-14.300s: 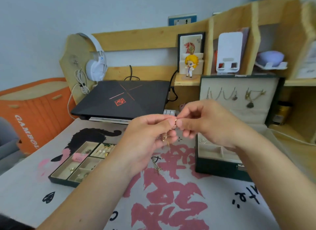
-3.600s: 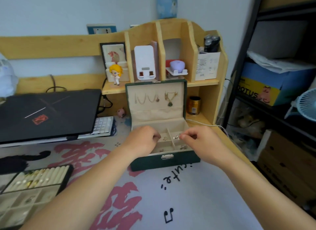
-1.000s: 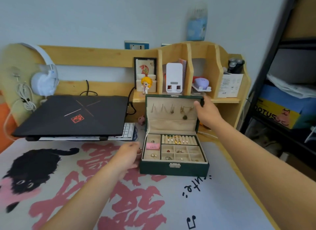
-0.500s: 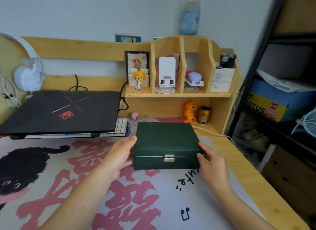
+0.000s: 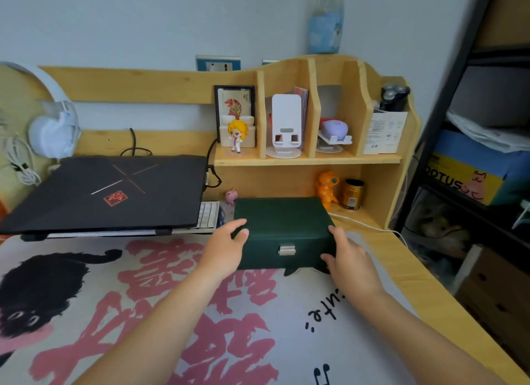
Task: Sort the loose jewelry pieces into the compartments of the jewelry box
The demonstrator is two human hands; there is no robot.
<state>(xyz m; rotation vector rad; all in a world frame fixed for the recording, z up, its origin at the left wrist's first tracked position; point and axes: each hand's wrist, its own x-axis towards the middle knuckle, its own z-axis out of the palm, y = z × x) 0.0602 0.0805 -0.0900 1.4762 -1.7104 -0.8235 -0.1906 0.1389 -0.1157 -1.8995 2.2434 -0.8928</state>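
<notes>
Head view: jewelry box [image 5: 282,227], dark green, lid down and clasp [image 5: 286,250] facing the person, sits on the printed mat [image 5: 200,313] toward the back right of the counter [image 5: 401,258], just in front of the wooden shelf unit [image 5: 304,159]. Long axis runs left to right, parallel to the counter's front edge. Left hand [image 5: 226,248] touches the box's left front corner, fingers extended and relaxed, gripping nothing. Right hand [image 5: 348,258] lies against the right front corner, likewise uncurled. Box sits directly between both hands, equally near each. No loose jewelry visible; sorting looks finished, judging by the closed lid.
</notes>
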